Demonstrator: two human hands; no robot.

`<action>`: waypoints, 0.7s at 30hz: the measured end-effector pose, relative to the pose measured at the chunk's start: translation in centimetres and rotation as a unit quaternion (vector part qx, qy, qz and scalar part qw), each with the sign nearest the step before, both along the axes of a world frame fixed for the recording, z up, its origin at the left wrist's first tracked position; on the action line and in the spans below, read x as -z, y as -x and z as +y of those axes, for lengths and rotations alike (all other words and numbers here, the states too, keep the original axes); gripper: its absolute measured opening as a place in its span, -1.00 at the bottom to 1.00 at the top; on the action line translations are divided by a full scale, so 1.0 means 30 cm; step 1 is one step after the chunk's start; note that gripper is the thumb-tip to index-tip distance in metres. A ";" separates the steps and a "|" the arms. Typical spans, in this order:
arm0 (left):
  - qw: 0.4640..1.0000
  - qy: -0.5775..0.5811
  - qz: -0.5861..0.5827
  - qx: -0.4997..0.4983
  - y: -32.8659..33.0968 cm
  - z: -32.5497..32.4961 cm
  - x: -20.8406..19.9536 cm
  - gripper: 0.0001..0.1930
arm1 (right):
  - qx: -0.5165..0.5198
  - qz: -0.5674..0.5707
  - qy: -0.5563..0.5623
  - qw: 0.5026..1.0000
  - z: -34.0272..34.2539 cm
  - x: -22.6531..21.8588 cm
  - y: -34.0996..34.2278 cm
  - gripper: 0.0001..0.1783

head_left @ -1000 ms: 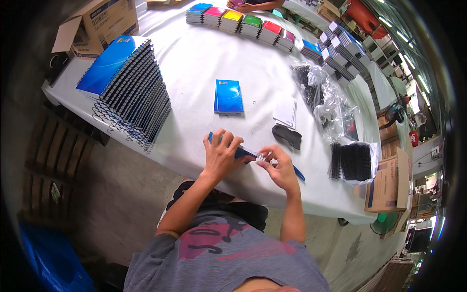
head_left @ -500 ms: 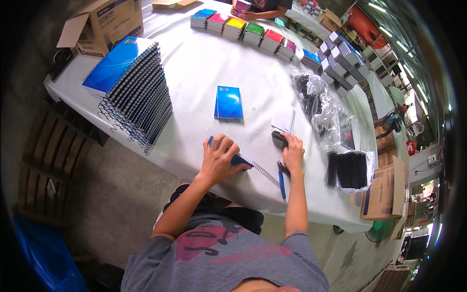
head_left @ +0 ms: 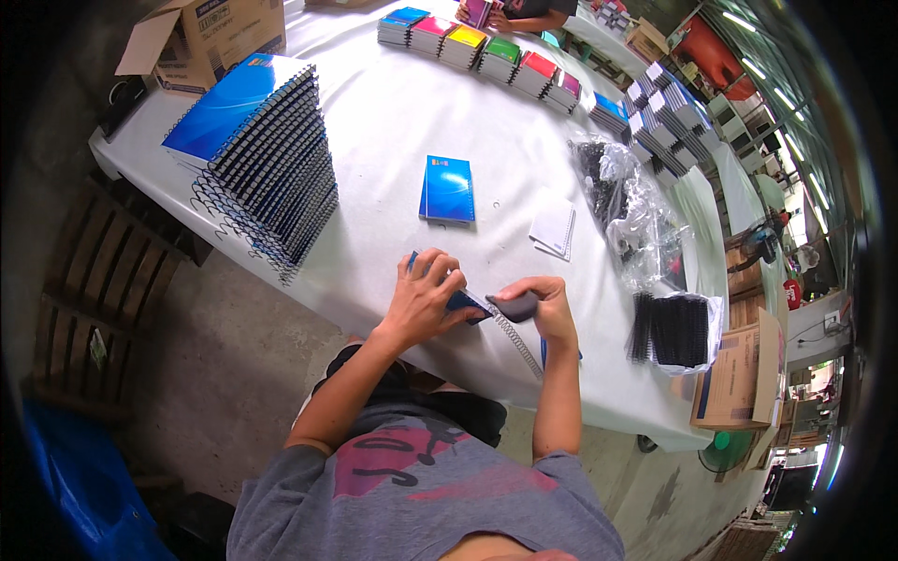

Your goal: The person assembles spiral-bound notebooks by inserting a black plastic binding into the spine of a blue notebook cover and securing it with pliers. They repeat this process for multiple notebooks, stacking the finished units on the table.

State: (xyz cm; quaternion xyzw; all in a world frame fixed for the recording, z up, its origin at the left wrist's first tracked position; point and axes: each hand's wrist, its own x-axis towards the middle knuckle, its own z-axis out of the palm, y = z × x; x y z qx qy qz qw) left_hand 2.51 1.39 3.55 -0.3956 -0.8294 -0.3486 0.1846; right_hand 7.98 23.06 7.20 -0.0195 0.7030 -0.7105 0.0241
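Close to the table's near edge, my left hand (head_left: 428,297) grips a small blue notebook (head_left: 465,301), thumb at its front end and fingers over the top. A thin spiral binding coil (head_left: 516,342) sticks out of the notebook's end toward the lower right. My right hand (head_left: 550,309) is closed round a dark grey, rounded hand tool (head_left: 516,308); its tip is at the coil beside the notebook's corner. Whether the tip touches the coil I cannot tell. Blue-handled pliers (head_left: 544,352) lie mostly hidden beneath my right wrist.
Ahead lies another blue notebook (head_left: 447,190), with white sheets (head_left: 554,226) to its right. A tall stack of spiral notebooks (head_left: 271,159) stands left. On the right are a plastic bag (head_left: 631,215) and black coils (head_left: 675,329). A person's hands (head_left: 496,19) work beyond coloured notebook stacks (head_left: 463,45).
My right hand has moved left from beside the white sheets, bringing the dark tool to the coil at the notebook's end. My left hand keeps its grip. The view has shifted slightly.
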 end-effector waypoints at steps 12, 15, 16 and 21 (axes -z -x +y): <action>1.000 -0.001 -0.003 0.017 0.004 -0.002 0.006 -0.56 | 0.043 -0.038 -0.115 0.992 -0.019 0.007 0.017 -0.71; 1.000 -0.006 -0.007 0.018 0.013 -0.002 0.009 -0.56 | 0.041 -0.009 -0.073 0.996 -0.042 -0.034 0.014 -0.70; 1.000 -0.008 -0.012 0.022 0.009 -0.005 0.013 -0.56 | 0.016 0.014 -0.031 0.999 -0.048 -0.029 0.003 -0.70; 0.999 -0.048 -0.010 -0.007 0.000 -0.008 0.000 -0.51 | 0.056 -0.013 -0.120 0.991 -0.062 -0.024 0.033 -0.72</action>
